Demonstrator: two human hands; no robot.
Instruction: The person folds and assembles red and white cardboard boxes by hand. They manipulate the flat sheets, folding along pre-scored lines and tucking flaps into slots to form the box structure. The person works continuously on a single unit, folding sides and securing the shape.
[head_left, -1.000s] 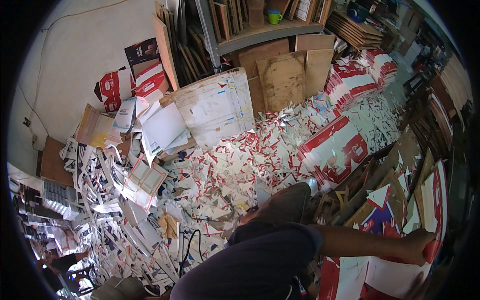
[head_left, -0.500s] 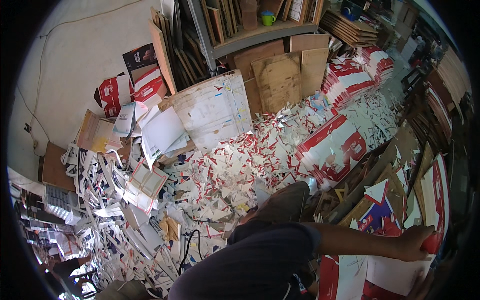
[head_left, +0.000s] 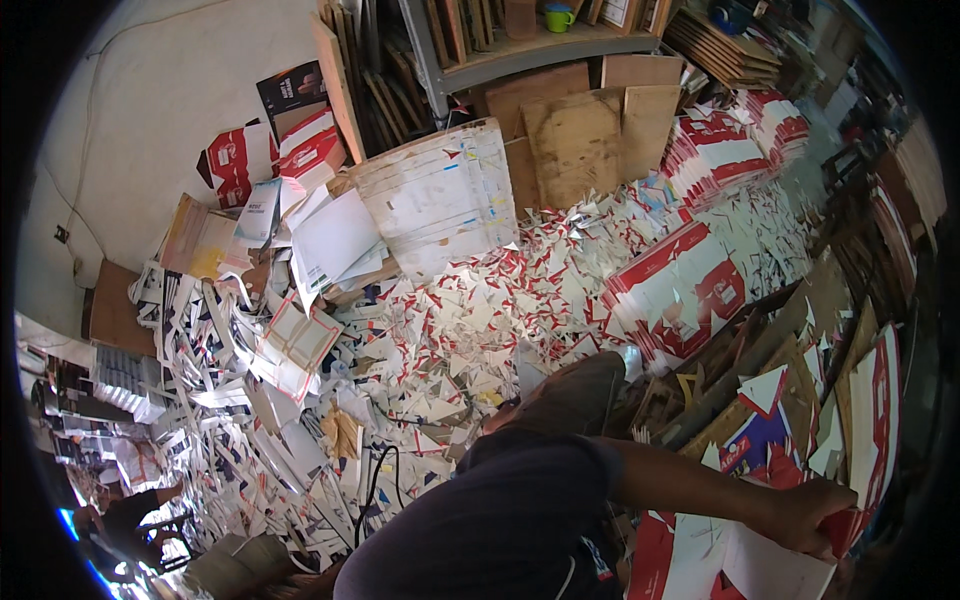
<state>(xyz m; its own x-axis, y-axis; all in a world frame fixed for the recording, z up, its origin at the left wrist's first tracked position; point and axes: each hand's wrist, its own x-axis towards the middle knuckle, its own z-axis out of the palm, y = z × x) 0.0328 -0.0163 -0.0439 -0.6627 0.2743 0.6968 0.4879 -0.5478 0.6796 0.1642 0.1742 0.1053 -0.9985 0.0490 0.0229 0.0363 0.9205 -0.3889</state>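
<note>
My left arm reaches from the lower middle to the right side. My left hand (head_left: 808,510) is closed, fingers curled round the red edge of a printed cardboard sheet at the far right. Below the wrist, a red and white cardboard sheet (head_left: 695,550) lies with its pale face up. Beside the forearm, a purple and red printed piece (head_left: 758,435) and a white triangular offcut (head_left: 764,388) rest on the stack. A tall red and white sheet (head_left: 876,415) leans just beyond the hand. My right hand cannot be made out in the dark lower right corner.
Paper offcuts (head_left: 470,340) cover the floor. A stack of red and white printed sheets (head_left: 680,285) lies across the middle right, with another bundle (head_left: 715,150) behind. Wooden boards (head_left: 572,150) lean below a metal shelf (head_left: 540,68). Another person (head_left: 130,525) is at the lower left.
My left hand, still closed on the red edge, has shifted slightly left and down. The view has tilted a little, so the surroundings sit somewhat further right and mostly higher.
</note>
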